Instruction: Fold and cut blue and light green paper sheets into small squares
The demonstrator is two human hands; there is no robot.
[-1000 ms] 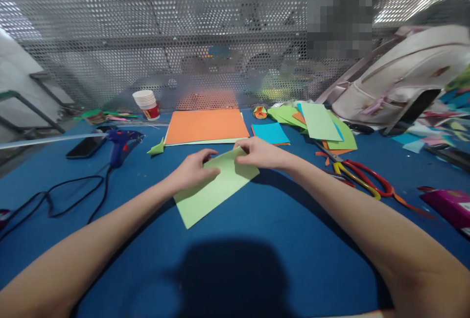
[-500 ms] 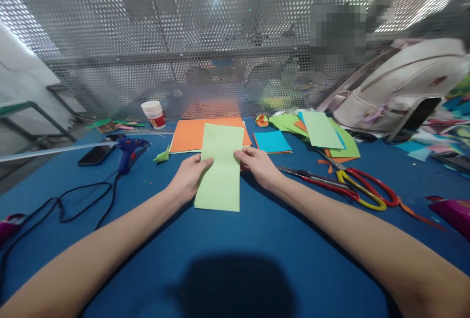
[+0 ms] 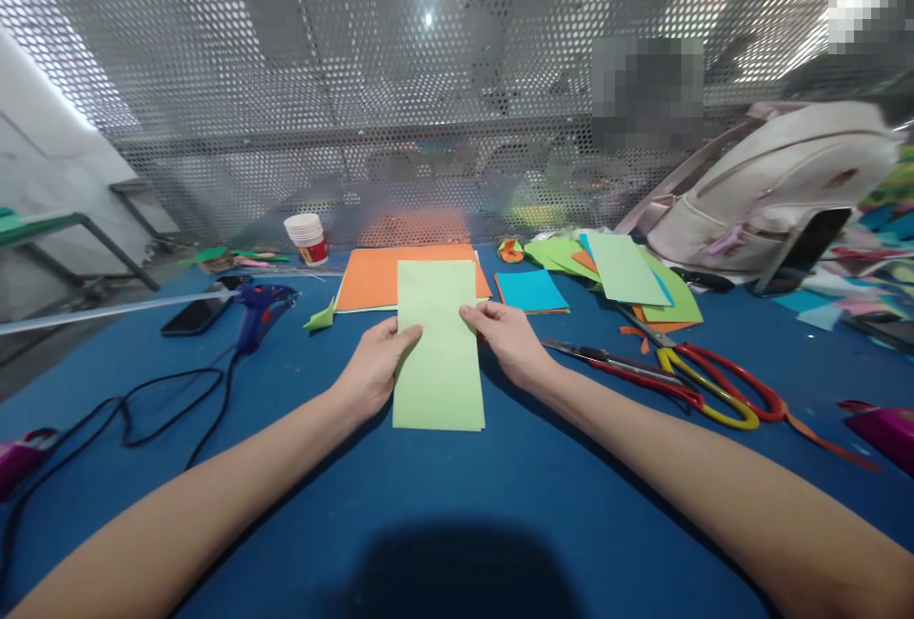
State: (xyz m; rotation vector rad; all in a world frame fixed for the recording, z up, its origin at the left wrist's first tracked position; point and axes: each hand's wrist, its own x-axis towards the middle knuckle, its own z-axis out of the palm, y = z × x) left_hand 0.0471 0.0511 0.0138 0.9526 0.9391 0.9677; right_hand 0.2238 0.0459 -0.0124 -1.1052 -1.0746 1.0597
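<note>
A light green paper rectangle [image 3: 437, 352] is held upright lengthwise in the middle, above the blue table [image 3: 300, 524]. A second edge shows at its lower right corner, so it has more than one layer. My left hand [image 3: 375, 367] pinches its left edge, thumb on top and fingers behind. On the right edge, my right hand [image 3: 508, 338] grips it between thumb and fingers. Behind the paper lies a stack of orange sheets [image 3: 367, 278], partly covered by it.
Blue squares [image 3: 530, 291], green sheets [image 3: 625, 269] and two pairs of scissors [image 3: 704, 381] lie to the right, before a white backpack [image 3: 771, 181]. At left are a glue gun [image 3: 253, 314], its cable, a phone [image 3: 196, 312] and paper cups [image 3: 306, 238]. A perforated metal panel [image 3: 428, 105] stands behind.
The view has tilted up slightly, so things sit lower in the picture. The green paper's lower end has swung a little to the right. Both hands still hold its edges.
</note>
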